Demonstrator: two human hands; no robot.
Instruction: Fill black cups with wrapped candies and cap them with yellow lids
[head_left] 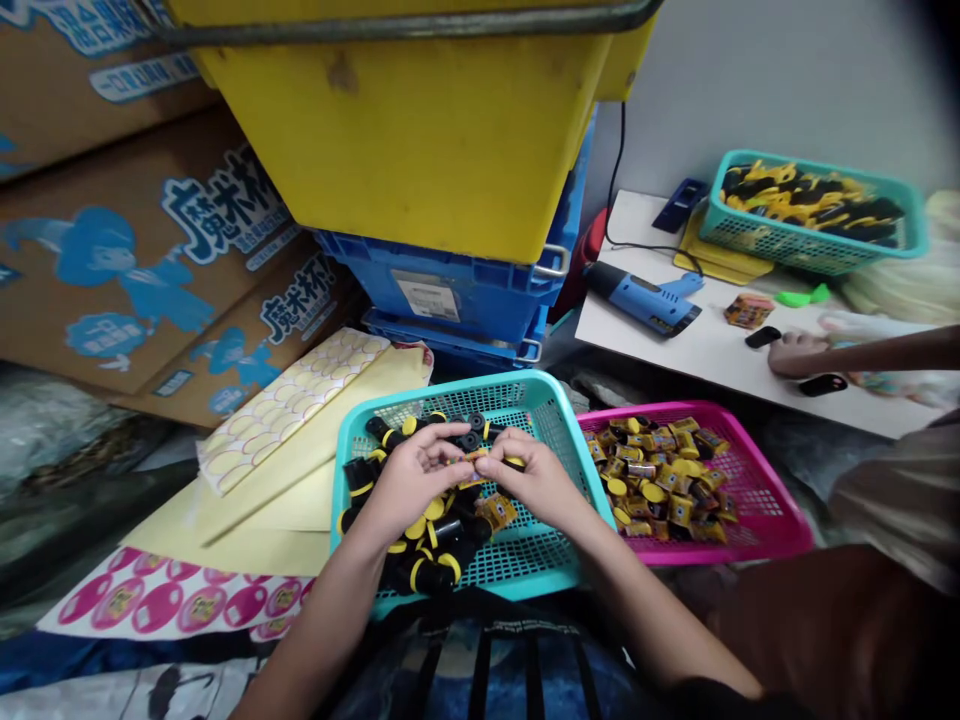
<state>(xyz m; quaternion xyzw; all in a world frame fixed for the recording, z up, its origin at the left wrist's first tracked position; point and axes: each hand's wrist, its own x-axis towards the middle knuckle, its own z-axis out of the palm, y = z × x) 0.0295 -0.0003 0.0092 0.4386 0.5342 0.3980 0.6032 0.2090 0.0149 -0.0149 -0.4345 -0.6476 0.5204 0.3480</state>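
Note:
My left hand [420, 472] and my right hand [531, 478] meet above a teal mesh basket [559, 440]. Fingertips of both pinch a small orange printed wrapper [472, 457]; its far side is hidden by the fingers. A bit of yellow and black shows under my right fingers, and I cannot tell whether it is held. Below lie several small black cylinders with yellow rims [431, 575], filling mostly the left side of the basket. An orange printed wrapper piece [498, 511] rests among them, just under my right hand.
Right of the teal basket, a pink basket [776, 510] holds several wrapped pieces [667, 480]. A blue heat gun [645, 298] and another teal basket [817, 255] stand on a white board [720, 360], where another person's hand [799, 355] rests. Yellow and blue crates [442, 150] and cartons [112, 270] rise ahead.

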